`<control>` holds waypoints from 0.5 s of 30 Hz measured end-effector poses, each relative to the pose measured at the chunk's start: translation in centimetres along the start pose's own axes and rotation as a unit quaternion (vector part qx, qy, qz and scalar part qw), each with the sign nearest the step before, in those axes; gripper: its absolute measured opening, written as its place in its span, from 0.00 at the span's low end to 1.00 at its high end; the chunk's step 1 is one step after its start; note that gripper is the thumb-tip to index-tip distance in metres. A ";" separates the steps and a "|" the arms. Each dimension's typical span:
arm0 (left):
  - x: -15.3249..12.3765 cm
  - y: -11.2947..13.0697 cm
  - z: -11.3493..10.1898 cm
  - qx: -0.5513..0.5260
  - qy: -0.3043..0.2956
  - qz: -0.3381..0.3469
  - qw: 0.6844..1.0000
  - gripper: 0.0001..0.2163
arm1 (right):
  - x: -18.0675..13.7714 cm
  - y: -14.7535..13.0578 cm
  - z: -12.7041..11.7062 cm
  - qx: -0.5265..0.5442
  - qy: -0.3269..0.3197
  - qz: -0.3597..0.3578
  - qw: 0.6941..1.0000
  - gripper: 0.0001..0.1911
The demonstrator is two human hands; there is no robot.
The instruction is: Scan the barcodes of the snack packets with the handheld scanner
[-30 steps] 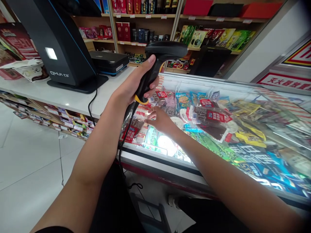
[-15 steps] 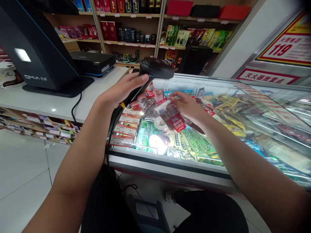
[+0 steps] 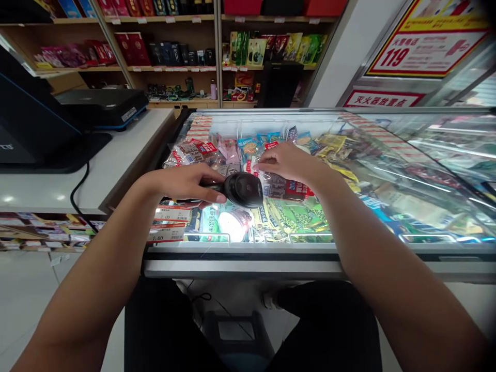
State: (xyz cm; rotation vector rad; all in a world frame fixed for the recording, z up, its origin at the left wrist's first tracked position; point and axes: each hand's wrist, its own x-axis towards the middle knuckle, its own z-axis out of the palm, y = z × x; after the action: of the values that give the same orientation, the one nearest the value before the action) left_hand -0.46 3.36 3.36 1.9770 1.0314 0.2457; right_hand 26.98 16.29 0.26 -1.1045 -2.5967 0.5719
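My left hand (image 3: 186, 183) is closed round the handle of a black barcode scanner (image 3: 244, 189), whose head points down over the packets on the glass lid of the freezer (image 3: 387, 248). My right hand (image 3: 289, 163) pinches a clear snack packet with a red label (image 3: 284, 187) lying on the lid, just right of the scanner head. The two hands are close together above the freezer's near left part.
A white counter (image 3: 116, 165) at the left carries a black till screen (image 3: 27, 129) and a black flat device (image 3: 103, 106). Shelves of goods (image 3: 174, 51) line the back wall. Price cards (image 3: 168, 232) lie at the freezer's front left. A red and yellow sign (image 3: 422, 46) hangs at the right.
The scanner has come down from held upright at the counter's edge to low over the packets. My right hand picked up a red-labelled packet and moved it under the scanner head.
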 end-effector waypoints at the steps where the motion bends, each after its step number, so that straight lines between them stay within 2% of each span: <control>1: 0.0 0.0 0.0 0.007 0.007 0.009 1.000 0.14 | 0.0 0.0 0.1 0.004 0.002 -0.004 1.000 0.09; 4: -0.1 0.0 -0.2 0.021 0.013 0.027 0.999 0.13 | 0.0 0.2 0.3 0.002 0.008 -0.019 1.000 0.12; 8: -0.2 0.6 -0.2 0.014 0.009 0.016 1.000 0.12 | 0.0 0.7 0.4 -0.011 0.007 -0.024 1.000 0.15; 15: -0.5 0.6 -0.3 0.011 0.013 0.001 1.000 0.13 | 0.2 0.5 0.6 -0.015 0.006 -0.030 0.999 0.14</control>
State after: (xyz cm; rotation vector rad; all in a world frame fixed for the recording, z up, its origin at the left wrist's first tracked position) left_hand -0.62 3.01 4.15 1.9984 1.0539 0.2629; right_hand 26.94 16.58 -0.47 -1.0325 -2.6261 0.5114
